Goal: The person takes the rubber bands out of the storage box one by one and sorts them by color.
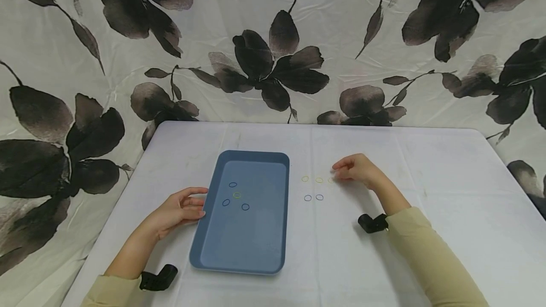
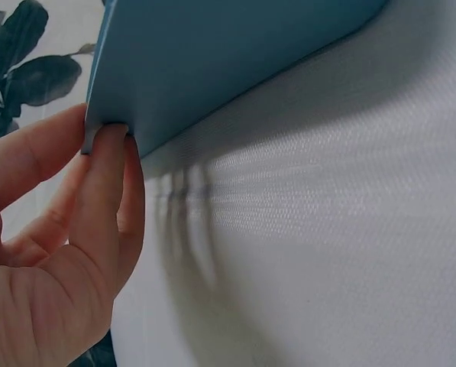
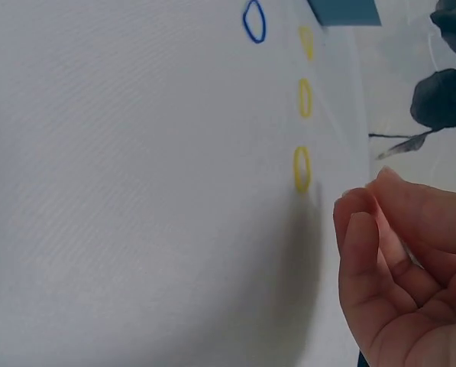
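Observation:
My left hand (image 1: 179, 210) pinches the left rim of a blue rectangular tray (image 1: 243, 250), its fingers at the edge in the left wrist view. Inside the tray lie one yellow ring (image 1: 237, 199) and three thin blue rings, among them a blue ring (image 1: 245, 210). My right hand (image 1: 358, 169) hovers right of the tray, fingers loosely bent with the tips close together and nothing visible between them. Right by its fingertips, a yellow ring (image 3: 296, 172) lies on the cloth, in line with two more yellow rings. Two blue rings lie nearer me, one being this blue ring (image 1: 319, 201).
A white cloth (image 1: 426, 169) covers the table under the tray and rings. Behind the table's far edge hangs a floral curtain (image 1: 341, 22). A black wrist device (image 1: 159, 278) sits on the left wrist, another black device (image 1: 372, 223) on the right.

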The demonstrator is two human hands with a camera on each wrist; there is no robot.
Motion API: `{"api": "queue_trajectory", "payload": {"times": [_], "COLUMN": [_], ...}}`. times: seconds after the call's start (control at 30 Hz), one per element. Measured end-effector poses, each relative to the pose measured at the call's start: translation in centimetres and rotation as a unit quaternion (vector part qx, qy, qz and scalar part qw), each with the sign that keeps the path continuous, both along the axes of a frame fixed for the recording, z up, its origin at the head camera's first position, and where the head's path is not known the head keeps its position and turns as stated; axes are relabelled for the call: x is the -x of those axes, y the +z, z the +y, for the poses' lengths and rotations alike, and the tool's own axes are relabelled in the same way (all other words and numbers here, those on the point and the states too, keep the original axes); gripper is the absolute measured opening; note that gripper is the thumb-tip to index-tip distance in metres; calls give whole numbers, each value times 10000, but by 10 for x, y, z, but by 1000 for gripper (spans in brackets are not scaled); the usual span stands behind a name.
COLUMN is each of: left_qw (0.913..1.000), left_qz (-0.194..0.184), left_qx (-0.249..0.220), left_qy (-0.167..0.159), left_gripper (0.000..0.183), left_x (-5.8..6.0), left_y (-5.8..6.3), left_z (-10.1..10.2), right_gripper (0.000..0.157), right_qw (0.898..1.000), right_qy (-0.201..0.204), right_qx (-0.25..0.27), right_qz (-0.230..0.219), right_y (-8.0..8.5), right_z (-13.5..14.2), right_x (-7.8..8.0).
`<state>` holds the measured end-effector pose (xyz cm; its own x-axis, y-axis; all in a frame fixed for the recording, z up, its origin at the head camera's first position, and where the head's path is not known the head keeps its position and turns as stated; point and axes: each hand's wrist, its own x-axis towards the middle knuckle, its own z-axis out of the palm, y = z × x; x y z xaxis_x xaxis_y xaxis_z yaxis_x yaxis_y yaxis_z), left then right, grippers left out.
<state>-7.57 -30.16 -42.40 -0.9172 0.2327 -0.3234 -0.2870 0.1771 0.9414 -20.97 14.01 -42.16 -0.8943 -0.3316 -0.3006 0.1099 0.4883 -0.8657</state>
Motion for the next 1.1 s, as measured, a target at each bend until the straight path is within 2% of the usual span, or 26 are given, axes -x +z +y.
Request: {"api": "queue_trajectory", "payload": {"times": [0.23,0.43,0.8,1.1], "left_qw": [10000,10000,10000,10000], "left_qz": [-6,0,24,-9], "left_qx": [-29,17,26,68], "left_qy": [27,42,5,38], "left_gripper": [69,68,69,69], "left_x": [-1,-1,0,1], "left_y": [0,-1,-5,-2], "left_z": [0,1,0,3], "right_gripper": [31,34,34,33], "right_qw": [9996,9991,9988,9971], "right_qy": [-26,121,383,496], "right_qx": [203,367,291,497], "right_qz": [-175,-156,-117,-277], "right_y": [8,16,29,38], "right_z": [-9,-22,-48,-72], "right_x": [4,5,7,5]}}
